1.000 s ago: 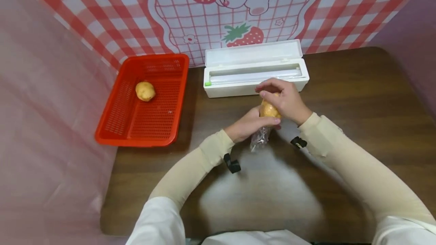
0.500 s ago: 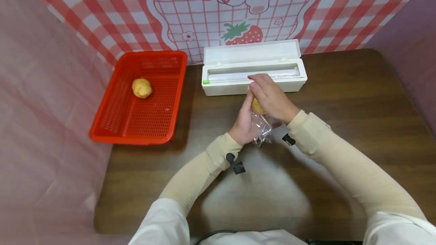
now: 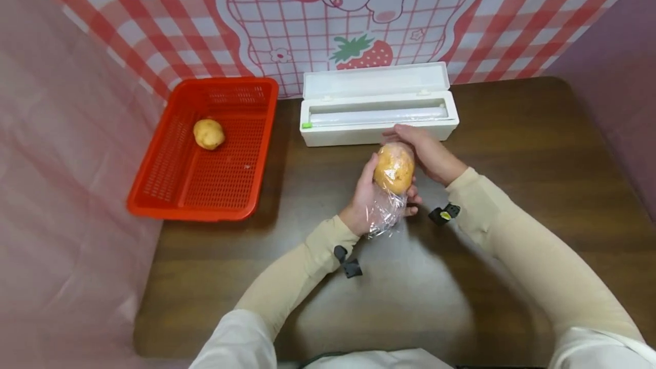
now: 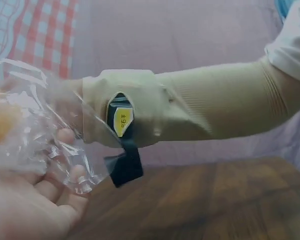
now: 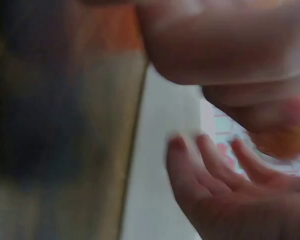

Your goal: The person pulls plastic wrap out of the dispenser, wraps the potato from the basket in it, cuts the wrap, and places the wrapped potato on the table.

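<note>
A potato (image 3: 394, 168) wrapped in clear plastic film (image 3: 385, 212) lies in my left hand (image 3: 363, 201) above the table. The left thumb is along its near left side, and fingertips show past its right side. Loose, crumpled film hangs toward the left wrist; in the left wrist view this film (image 4: 27, 107) covers much of the blurred potato. My right hand (image 3: 431, 152) is at the potato's far right side, its fingers extended behind the top. The right wrist view is blurred and shows both hands close around the potato (image 5: 285, 142).
A white film dispenser box (image 3: 379, 135) stands behind the hands with its lid raised and a film roll (image 3: 379, 116) inside. To the left, a red basket (image 3: 192, 213) holds another potato (image 3: 209, 134). A checked cloth (image 3: 169, 10) hangs behind the wooden table (image 3: 389, 312).
The right hand has pressed over the potato, then drawn back to its far right side. The left hand has turned, and the wrapped potato now shows more fully.
</note>
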A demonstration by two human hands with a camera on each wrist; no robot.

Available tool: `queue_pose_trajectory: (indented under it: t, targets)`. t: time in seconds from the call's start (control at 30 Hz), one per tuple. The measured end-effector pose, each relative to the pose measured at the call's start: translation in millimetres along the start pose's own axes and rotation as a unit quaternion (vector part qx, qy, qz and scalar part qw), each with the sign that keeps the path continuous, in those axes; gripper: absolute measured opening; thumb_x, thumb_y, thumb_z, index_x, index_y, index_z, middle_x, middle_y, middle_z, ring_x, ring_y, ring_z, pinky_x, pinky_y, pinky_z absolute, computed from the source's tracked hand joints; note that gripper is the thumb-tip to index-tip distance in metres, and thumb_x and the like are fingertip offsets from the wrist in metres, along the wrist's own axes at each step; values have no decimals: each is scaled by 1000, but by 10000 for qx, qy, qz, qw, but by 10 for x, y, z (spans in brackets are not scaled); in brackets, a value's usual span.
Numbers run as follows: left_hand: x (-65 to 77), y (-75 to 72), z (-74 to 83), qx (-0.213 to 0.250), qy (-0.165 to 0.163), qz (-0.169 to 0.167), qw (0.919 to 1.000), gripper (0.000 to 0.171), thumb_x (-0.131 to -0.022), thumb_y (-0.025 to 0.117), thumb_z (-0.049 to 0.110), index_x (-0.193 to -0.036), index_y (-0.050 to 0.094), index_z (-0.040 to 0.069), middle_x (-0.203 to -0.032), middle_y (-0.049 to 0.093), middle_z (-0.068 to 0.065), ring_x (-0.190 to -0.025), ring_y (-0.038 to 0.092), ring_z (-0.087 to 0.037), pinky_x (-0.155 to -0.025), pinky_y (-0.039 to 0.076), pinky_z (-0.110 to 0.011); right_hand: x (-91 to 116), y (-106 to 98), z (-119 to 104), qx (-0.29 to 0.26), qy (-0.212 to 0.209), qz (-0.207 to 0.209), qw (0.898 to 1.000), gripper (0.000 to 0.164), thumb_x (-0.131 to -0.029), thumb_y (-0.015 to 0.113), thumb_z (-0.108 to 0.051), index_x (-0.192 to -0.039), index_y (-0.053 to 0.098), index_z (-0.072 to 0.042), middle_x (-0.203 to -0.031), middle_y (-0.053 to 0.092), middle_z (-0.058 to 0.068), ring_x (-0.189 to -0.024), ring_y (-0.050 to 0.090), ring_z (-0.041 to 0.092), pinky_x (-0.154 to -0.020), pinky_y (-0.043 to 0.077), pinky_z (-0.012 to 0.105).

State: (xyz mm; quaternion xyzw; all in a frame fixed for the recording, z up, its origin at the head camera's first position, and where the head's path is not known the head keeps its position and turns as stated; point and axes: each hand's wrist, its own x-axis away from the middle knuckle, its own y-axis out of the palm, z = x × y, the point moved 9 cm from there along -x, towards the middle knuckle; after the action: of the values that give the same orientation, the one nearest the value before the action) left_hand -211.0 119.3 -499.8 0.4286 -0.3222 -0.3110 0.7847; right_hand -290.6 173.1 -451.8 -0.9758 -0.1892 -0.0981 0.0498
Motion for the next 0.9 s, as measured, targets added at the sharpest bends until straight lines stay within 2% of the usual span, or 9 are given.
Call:
queue_pose_trajectory:
  t: [0.1, 0.23, 0.37, 0.43, 0.53, 0.6, 0.7, 0.8, 0.9]
  targets:
    - [7, 16, -31, -432, -126, -133, 9989, 84, -93, 25, 78, -117, 53, 2, -91, 65, -6, -85, 65, -19, -76, 52, -33, 12, 34, 114, -46, 372, -237, 9990, 53, -108, 36, -35, -130, 58, 8, -110, 69, 4, -102, 65, 16, -90, 50, 28]
    - [33, 12, 32, -943, 69, -241, 9952, 79, -102, 19, 65, -143, 36, 0, -108, 61, -9, -93, 64, -21, -80, 54, -32, 52, -23, 79, 530, 137, 61, 9985, 50, -107, 38, -32, -120, 66, 8, -110, 70, 11, -97, 65, 17, -84, 52, 26]
    - [42, 44, 102, -810, 341, -359, 9955, 69, -106, 24, 55, -153, 27, 5, -118, 55, -14, -100, 63, -26, -87, 54, -35, 74, -37, 39, 858, 13, 134, 9962, 49, -107, 39, -31, -119, 67, 7, -116, 68, 17, -102, 64, 21, -87, 50, 29]
    - [32, 26, 124, -656, 471, -222, 9965, 68, -104, 27, 59, -149, 33, 9, -119, 54, -16, -99, 64, -29, -85, 54, -37, 67, 0, 35, 1113, -29, 55, 9938, 47, -107, 40, -30, -120, 69, 4, -119, 68, 17, -106, 62, 24, -92, 48, 32]
    - [31, -66, 186, -497, 846, 300, 9947, 56, -104, 33, 59, -141, 42, 18, -120, 55, -11, -98, 62, -27, -82, 54, -39, 45, 78, 15, 1760, -242, -36, 9841, 43, -106, 41, -28, -118, 71, 1, -119, 69, 17, -111, 61, 27, -97, 45, 39]
    - [38, -138, 213, -593, 999, 622, 9913, 43, -106, 38, 49, -137, 45, 20, -119, 57, -9, -97, 63, -28, -80, 55, -39, 34, 105, 8, 2214, -421, 44, 9743, 41, -106, 42, -27, -117, 72, 0, -118, 70, 17, -112, 62, 30, -98, 45, 43]
    - [43, -194, 226, -800, 999, 743, 9890, 33, -108, 41, 29, -138, 47, 16, -116, 58, -9, -93, 65, -27, -80, 57, -37, 28, 76, 33, 2557, -559, 319, 9646, 38, -106, 47, -27, -119, 70, -1, -118, 70, 19, -111, 62, 33, -98, 45, 48]
    - [39, -236, 234, -973, 857, 738, 9888, 34, -108, 44, 23, -138, 48, 8, -113, 59, -13, -86, 69, -29, -77, 59, -33, 30, 0, 126, 2402, -463, 565, 9680, 40, -106, 48, -29, -126, 66, 1, -124, 66, 21, -115, 60, 34, -100, 44, 49]
    - [45, -291, 270, -1042, 798, 894, 9873, 39, -108, 46, 28, -138, 48, 4, -119, 59, -19, -84, 71, -29, -77, 59, -33, 43, 14, 261, 1499, -89, 403, 9878, 49, -107, 45, -35, -132, 59, 6, -129, 62, 22, -115, 58, 31, -97, 46, 43]
